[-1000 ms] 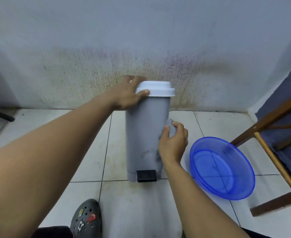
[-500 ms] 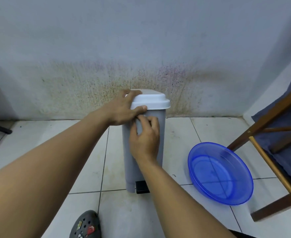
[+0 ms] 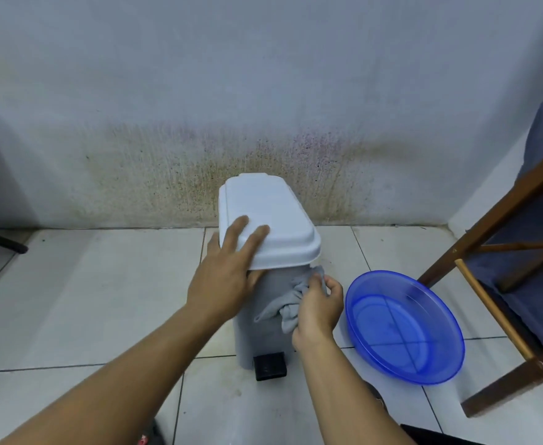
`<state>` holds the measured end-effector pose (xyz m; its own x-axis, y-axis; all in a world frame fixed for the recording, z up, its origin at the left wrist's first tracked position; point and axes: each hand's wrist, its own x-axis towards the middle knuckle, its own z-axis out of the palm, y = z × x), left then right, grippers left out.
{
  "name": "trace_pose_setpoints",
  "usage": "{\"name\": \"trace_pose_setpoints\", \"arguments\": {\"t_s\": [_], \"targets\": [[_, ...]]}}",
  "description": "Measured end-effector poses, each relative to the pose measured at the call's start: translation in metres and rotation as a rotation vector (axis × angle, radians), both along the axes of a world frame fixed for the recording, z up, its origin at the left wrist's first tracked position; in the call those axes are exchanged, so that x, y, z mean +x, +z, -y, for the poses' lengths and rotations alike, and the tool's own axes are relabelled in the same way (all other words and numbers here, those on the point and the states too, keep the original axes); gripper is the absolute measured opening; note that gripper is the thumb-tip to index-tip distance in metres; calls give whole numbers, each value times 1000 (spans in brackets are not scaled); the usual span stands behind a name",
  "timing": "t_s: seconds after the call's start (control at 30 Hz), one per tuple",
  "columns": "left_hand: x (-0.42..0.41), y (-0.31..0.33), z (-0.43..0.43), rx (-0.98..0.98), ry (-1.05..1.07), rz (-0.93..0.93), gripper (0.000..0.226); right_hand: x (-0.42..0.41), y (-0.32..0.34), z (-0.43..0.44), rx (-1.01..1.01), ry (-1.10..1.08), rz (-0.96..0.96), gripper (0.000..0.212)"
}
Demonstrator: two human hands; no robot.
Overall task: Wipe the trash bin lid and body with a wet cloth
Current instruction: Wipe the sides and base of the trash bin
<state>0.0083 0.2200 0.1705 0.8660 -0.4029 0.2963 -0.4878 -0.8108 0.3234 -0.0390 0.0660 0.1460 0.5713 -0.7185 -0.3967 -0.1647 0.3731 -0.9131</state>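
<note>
Left hand (image 3: 228,277) lies open-fingered on the white plastic lid (image 3: 270,216), likely steadying the grey pedal bin (image 3: 263,319) on the tiled floor (image 3: 87,300), while right hand (image 3: 318,306) grips the bunched grey cloth (image 3: 291,300) against its upper right side.

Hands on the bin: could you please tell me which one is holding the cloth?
The right hand grips the grey cloth against the bin body; the left hand lies flat on the white lid.

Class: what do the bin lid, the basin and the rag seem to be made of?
Lid: likely white moulded plastic, smooth with rounded edges. Basin: translucent blue plastic; floor lines show through. Rag: soft grey cloth, bunched in folds.
</note>
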Motion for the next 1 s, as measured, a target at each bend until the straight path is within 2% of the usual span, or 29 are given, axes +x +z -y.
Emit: {"name": "trace_pose_setpoints", "arguments": {"t_s": [0.17,0.3,0.37,0.47,0.53,0.6,0.7,0.8,0.9,1.0], "targets": [[-35,-34,-2,132,-9,1,68,-11,-10,13,123,51,17,7],[-40,-40,-5,279,18,65,76,-18,-11,20,154,93,58,18],[-34,-38,-11,308,-53,129,83,-20,-13,22,171,116,59,20],[-6,-26,-35,271,-267,196,86,-22,-18,22,187,136,53,20],[18,-12,-49,290,-358,156,92,-26,-20,20,191,134,50,24],[35,-1,-52,390,-388,62,100,-28,-22,15,182,125,53,34],[35,3,-47,492,-384,-4,100,-30,-18,10,166,155,49,45],[9,-4,-30,422,-264,11,94,-23,-14,16,169,154,29,41],[-24,-8,3,367,-116,19,94,-8,-13,31,161,148,-4,51],[-40,0,26,349,-183,23,93,9,-9,56,90,78,7,41]]}}
